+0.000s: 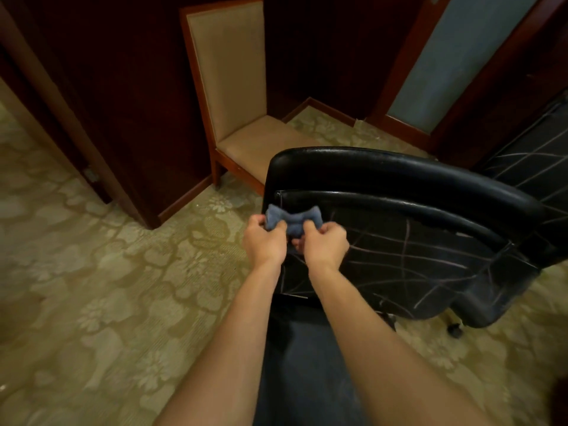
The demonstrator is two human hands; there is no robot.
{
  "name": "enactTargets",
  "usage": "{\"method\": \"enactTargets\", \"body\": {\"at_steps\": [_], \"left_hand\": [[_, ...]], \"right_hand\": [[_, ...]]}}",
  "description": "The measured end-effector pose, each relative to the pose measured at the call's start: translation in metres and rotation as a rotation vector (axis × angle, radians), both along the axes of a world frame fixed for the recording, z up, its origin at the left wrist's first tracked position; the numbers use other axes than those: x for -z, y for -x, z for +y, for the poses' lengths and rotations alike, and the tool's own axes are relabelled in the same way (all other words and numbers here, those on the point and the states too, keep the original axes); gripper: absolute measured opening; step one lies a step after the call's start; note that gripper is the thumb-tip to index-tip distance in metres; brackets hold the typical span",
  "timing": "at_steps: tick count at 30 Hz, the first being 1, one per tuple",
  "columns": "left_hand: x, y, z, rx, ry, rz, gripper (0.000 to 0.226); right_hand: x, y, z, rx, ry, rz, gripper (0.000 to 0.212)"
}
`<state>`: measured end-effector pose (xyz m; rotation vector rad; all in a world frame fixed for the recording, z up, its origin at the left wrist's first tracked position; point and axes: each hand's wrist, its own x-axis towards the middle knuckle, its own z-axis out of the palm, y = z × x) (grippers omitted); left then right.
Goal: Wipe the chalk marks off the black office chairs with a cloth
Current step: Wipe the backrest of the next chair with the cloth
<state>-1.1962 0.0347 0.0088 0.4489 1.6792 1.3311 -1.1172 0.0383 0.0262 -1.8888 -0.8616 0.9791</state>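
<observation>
A black office chair (399,186) stands right in front of me with its back towards me, and pale chalk lines (408,256) cross that back. A small blue-grey cloth (292,218) is bunched at the back's upper left corner. My left hand (266,241) grips the cloth's left end. My right hand (325,244) grips its right end. Both hands are level with each other, just left of the chalked area. A second black chair (534,167), also chalk-marked, shows at the right edge.
A beige upholstered wooden chair (233,96) stands behind the office chair against dark wood panelling (129,87). A frosted glass panel (445,63) is at the back right. Patterned carpet (101,287) covers the floor to the left.
</observation>
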Motion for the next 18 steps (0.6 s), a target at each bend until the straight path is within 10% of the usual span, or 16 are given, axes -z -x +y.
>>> {"method": "enactTargets", "body": {"at_steps": [6, 12, 18], "left_hand": [[0.042, -0.004, -0.033, -0.037, 0.206, -0.048, 0.022], [-0.038, 0.008, 0.002, -0.074, -0.208, -0.017, 0.011], [-0.042, 0.014, 0.022, -0.044, -0.217, 0.143, 0.018]], "right_hand": [[0.046, -0.003, -0.028, 0.015, 0.254, 0.058, 0.011], [-0.033, 0.013, 0.001, 0.043, -0.206, 0.239, 0.010], [-0.046, 0.014, 0.017, -0.055, -0.260, 0.075, 0.009]]}}
